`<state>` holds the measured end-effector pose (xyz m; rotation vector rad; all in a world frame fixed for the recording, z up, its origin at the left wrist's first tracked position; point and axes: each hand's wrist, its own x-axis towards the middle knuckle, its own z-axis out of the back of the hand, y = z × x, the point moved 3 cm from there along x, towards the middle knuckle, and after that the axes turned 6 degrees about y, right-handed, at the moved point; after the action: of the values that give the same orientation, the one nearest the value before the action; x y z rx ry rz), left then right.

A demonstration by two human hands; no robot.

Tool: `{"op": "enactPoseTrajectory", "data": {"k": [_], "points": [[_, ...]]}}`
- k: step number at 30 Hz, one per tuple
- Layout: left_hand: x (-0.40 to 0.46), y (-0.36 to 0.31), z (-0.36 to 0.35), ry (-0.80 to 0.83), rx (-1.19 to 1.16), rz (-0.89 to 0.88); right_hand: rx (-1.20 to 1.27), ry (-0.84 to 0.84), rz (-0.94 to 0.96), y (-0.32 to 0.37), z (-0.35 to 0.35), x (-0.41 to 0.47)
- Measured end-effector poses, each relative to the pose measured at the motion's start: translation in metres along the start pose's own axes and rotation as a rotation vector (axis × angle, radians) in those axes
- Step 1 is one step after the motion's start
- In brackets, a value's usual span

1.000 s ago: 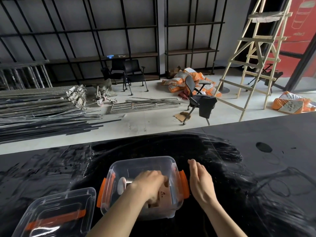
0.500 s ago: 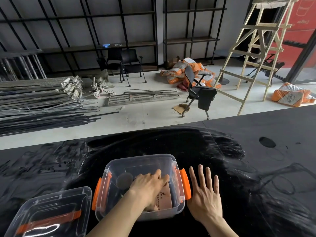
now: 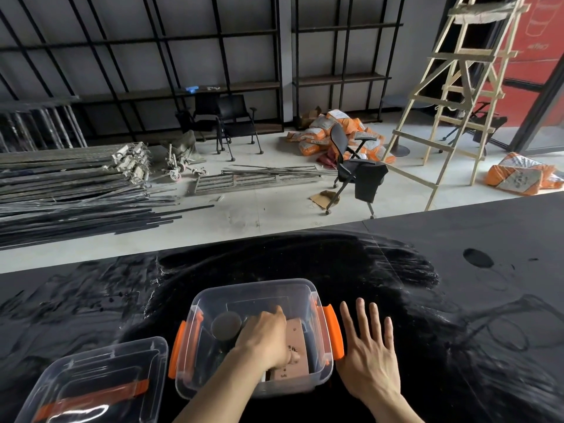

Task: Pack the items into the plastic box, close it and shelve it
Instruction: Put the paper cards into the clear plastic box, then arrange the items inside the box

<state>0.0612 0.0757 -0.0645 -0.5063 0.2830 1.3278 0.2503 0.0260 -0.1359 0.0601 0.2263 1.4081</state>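
Down near the front edge of the black table point(image 3: 457, 300), the clear plastic box point(image 3: 253, 293) sits open, its orange latches point(image 3: 333, 331) hanging at both sides. Inside it, the left hand point(image 3: 265, 340) presses palm-down on a brown cardboard packet point(image 3: 294, 337); whether its fingers grip the packet cannot be told. A dark round item point(image 3: 226, 325) lies just left of that hand. Flat on the table with fingers spread, the right hand point(image 3: 367, 358) touches the box's right latch, grasping nothing. Left of the box lies its lid point(image 3: 97, 383).
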Motion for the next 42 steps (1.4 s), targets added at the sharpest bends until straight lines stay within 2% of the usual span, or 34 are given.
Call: {"op": "enactPoseTrajectory", "data": {"k": [5,17,26,31,33,35,38,40,42], "points": [[0.006,-0.003,-0.006,-0.035,0.035,0.119,0.118,0.048,-0.015,-0.003,0.004,0.008],[0.014,-0.017,-0.014,-0.007,-0.090,0.244,-0.040,0.060,0.008,-0.001,-0.003,0.001],[0.009,-0.016,-0.005,0.033,-0.053,0.235,-0.027,0.058,0.009,-0.002,-0.006,0.002],[-0.008,-0.019,0.015,-0.029,0.043,0.087,0.011,0.113,0.010,-0.004,-0.003,0.005],[-0.021,-0.017,0.030,-0.103,0.126,-0.004,0.072,0.122,0.014,-0.005,0.006,0.008],[-0.032,-0.012,0.042,-0.152,0.181,-0.065,0.239,0.077,-0.028,-0.006,0.029,0.012],[-0.046,-0.001,0.051,-0.105,0.264,-0.124,0.524,-0.090,-0.108,0.006,0.075,0.020],[-0.052,0.002,0.052,-0.073,0.393,-0.135,0.596,-0.215,-0.031,0.023,0.101,0.020],[-0.070,0.039,0.047,-0.059,0.457,-0.102,0.598,-0.214,0.165,0.087,0.113,0.012]]}}
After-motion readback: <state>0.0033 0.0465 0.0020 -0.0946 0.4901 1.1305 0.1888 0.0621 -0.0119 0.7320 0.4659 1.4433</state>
